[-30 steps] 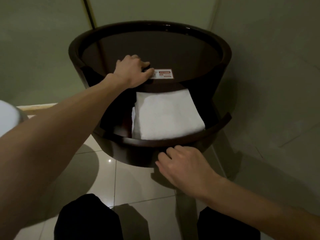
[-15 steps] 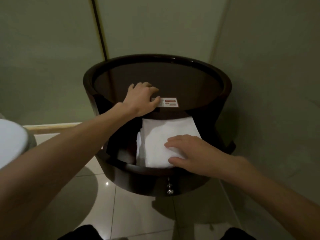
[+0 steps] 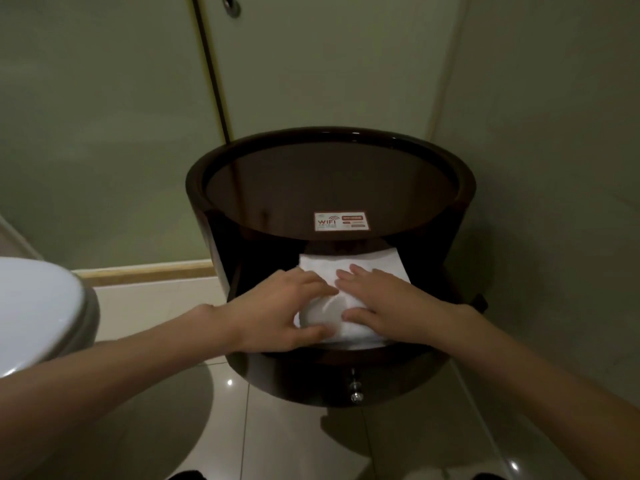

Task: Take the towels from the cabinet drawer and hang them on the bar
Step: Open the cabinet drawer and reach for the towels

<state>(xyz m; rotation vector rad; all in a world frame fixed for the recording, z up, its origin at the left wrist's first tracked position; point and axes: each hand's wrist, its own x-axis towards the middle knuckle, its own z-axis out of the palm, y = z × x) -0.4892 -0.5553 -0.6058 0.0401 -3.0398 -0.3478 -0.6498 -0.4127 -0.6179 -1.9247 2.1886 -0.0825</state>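
Now the left hand (image 3: 277, 313) has come off the cabinet top and gone down onto the white towels (image 3: 349, 271), next to the right hand (image 3: 384, 306). Both hands lie on the folded towels. Left fingers and thumb curl around the front of the pile, pinching it. Right fingers are spread flat, pressing down. All the towels sit inside the pulled-out drawer (image 3: 332, 379) of the round dark cabinet (image 3: 329, 181). A small WIFI sticker (image 3: 341, 221) is on top. A white toilet (image 3: 38, 310) stands at the left.
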